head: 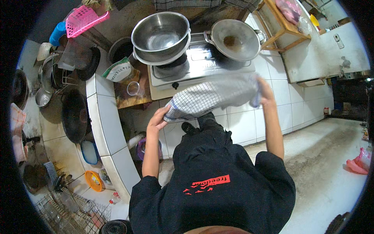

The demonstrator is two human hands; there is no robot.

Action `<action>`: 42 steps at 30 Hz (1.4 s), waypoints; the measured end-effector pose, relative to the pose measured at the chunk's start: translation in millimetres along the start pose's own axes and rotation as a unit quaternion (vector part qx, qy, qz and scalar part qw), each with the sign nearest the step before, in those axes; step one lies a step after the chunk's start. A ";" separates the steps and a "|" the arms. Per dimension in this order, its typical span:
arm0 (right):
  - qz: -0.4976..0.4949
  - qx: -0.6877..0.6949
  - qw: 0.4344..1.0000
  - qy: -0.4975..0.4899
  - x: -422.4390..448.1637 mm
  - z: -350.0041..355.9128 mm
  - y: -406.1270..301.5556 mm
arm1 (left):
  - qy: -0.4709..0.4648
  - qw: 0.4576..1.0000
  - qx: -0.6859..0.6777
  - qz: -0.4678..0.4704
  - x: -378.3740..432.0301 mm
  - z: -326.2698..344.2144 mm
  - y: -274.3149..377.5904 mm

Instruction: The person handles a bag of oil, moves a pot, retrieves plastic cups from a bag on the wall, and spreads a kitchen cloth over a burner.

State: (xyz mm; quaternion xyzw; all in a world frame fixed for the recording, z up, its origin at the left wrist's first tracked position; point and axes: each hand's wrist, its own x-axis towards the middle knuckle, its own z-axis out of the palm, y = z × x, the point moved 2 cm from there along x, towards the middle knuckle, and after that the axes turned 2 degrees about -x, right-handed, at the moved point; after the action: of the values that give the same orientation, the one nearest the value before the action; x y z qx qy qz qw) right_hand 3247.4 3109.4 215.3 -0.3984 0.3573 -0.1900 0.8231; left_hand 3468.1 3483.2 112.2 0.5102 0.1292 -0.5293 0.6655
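Note:
A white checked kitchen cloth [204,95] with blue edging is stretched between my two hands, in front of the gas stove [201,60]. My left hand [159,117] grips its near left corner. At the other end, my right hand [264,90] holds the cloth, which is blurred there. Behind the cloth, a steel basin [160,32] rests in another metal pot [163,58] on the left burner. A metal wok [236,39] with two handles sits on the right burner, with a small brown patch at its bottom.
Left of the stove stand an oil pouch [121,71] and a clear plastic cup [133,88]. A tiled partition [112,125] runs along my left side. Beyond it are a dark wok [74,115], an orange basket [94,181] and a wire rack [73,209]. A wooden stool [282,27] stands at the upper right.

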 end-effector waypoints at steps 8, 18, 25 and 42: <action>0.274 -0.087 0.958 -0.004 1.3 -61.2 147.2 | 0.020 0.979 0.072 0.188 -10.6 -60.5 7.4; 0.080 -0.101 0.990 0.054 -13.1 -56.0 31.3 | -0.111 0.968 0.096 0.201 45.0 21.7 78.5; -0.327 -0.084 0.941 -0.027 -117.9 -119.7 -24.8 | -0.270 0.819 0.038 0.505 -101.8 67.8 130.6; -0.029 -0.271 0.943 -0.189 -55.1 -29.8 25.8 | 0.104 0.889 0.313 0.317 -12.1 -15.3 116.7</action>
State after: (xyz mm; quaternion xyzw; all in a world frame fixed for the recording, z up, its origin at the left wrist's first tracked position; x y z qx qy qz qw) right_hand 3189.1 3142.6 206.2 -0.6448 0.2213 -0.0307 0.7310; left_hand 3566.4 3493.2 177.3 0.7580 -0.1426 -0.2471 0.5866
